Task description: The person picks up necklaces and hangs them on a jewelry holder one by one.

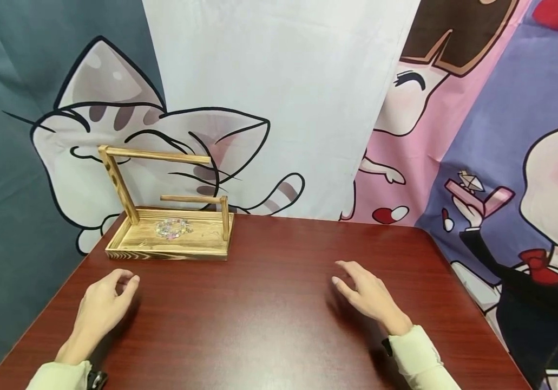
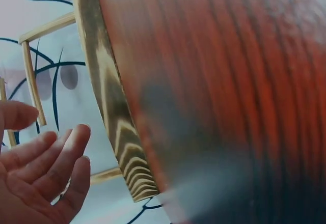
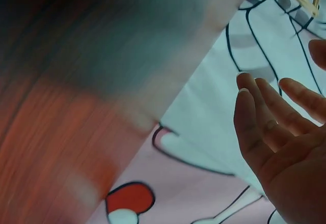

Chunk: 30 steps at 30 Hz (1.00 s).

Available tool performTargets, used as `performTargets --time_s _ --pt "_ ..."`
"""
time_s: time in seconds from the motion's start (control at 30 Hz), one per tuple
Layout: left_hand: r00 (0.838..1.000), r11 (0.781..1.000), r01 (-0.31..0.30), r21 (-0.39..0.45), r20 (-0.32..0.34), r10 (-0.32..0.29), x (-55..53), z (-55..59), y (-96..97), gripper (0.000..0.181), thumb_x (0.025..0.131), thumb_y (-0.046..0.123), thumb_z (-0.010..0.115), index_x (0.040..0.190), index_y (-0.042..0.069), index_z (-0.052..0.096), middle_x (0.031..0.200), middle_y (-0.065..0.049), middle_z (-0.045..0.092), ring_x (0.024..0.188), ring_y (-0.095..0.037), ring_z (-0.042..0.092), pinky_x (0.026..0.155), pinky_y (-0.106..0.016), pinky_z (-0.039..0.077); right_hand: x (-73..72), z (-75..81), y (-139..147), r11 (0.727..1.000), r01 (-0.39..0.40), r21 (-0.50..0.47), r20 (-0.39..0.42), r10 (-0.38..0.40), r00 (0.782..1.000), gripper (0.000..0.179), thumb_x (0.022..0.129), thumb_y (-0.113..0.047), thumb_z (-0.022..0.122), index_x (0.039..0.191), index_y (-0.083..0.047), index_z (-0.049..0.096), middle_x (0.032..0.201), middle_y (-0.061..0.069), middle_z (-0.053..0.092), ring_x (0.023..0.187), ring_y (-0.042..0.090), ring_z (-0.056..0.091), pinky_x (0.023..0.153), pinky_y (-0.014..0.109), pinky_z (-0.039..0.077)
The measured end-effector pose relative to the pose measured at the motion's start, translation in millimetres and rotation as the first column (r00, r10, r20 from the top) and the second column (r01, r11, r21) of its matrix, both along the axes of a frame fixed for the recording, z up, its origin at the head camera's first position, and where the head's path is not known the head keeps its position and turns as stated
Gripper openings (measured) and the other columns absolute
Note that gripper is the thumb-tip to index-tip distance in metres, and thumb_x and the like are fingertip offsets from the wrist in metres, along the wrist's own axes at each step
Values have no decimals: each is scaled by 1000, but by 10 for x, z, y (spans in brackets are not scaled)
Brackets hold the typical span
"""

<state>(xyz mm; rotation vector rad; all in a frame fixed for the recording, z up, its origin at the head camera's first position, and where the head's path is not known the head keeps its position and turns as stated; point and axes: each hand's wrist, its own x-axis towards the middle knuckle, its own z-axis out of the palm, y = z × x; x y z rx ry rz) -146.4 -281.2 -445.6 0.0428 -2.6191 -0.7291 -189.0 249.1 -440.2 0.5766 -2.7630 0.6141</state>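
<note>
Head view: wooden tray stand (image 1: 166, 255), long axis left-right, sits far left on the counter (image 1: 259, 314), beyond and slightly right of the empty, loosely curled left hand (image 1: 103, 304), the nearer one; relaxed right hand (image 1: 369, 293), also empty, well apart at right.

The rectangular wooden tray with upright bars (image 1: 169, 255) at far left is honey-yellow, with dark brown wavy grain on its outer sides. The small pile of shiny bits (image 1: 169, 230) mixes pink, yellow and pale tones. The worktop (image 1: 259, 303) is reddish brown, darkly streaked. The printed fabric backdrop (image 1: 283, 81) runs grey-teal, white, pink, violet-blue from left to right, with black-outlined cartoons. The cloth sleeves (image 1: 417, 352) are pale cream.
</note>
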Motion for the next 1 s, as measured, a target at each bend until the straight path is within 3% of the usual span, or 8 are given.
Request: performTargets --time_s 0.13,0.27,0.43,0.57,0.63,0.7,0.83,1.0 --pt "997 996 -71 48 -29 72 -49 -41 -38 18 87 27 57 90 10 63 74 -3 62 66 -9 52 57 -31 37 -69 -13 -187 999 -51 13 -5 51 999 39 88 -39 56 124 -24 52 117 -8 56 90 12 62 74 37 49" --pt "995 991 -96 89 -33 99 -110 -8 -47 17 87 25 57 89 9 63 76 -5 63 67 -4 50 59 -27 37 -127 -28 -358 996 -87 -20 2 87 996 36 88 -36 57 122 -23 55 114 -8 58 87 12 63 72 34 50" --pt "993 985 -90 148 -62 100 -150 5 -85 21 87 19 54 101 6 61 83 -10 66 66 11 46 61 -20 37 -221 -75 -559 989 -139 -42 6 139 990 31 89 -34 55 117 -22 58 110 -4 60 87 10 62 72 32 49" --pt "990 978 -109 180 -66 123 -171 -6 -136 29 86 15 53 112 3 58 90 -12 67 68 20 42 67 -22 36 -290 -102 -720 986 -158 -56 26 160 987 25 89 -33 56 111 -22 60 102 -10 61 83 3 59 69 27 48" --pt "990 973 -126 193 -42 136 -187 -2 -159 35 87 16 52 119 1 55 95 -14 66 73 11 49 73 -29 37 -322 -107 -793 985 -156 -72 40 159 987 22 88 -32 56 107 -21 62 97 -13 60 79 0 57 68 25 47" --pt "990 968 -138 208 -9 143 -199 5 -188 43 89 18 50 126 -3 49 102 -19 63 84 -6 57 78 -38 38 -355 -113 -869 984 -158 -84 58 163 985 22 88 -31 56 105 -19 63 94 -15 59 76 -1 56 68 24 47" --pt "990 967 -141 213 54 133 -237 10 -267 51 91 19 47 132 -11 39 113 -30 54 101 -41 52 83 -53 36 -421 -126 -1032 978 -185 -100 96 195 976 26 89 -32 54 106 -15 64 93 -14 61 73 0 55 68 24 47" --pt "991 981 -114 160 84 102 -316 -10 -338 48 92 21 45 127 -12 42 114 -33 47 103 -46 44 79 -56 35 -513 -131 -1223 948 -227 -225 155 265 952 26 90 -31 54 102 -10 65 92 -8 64 70 3 59 67 24 48"
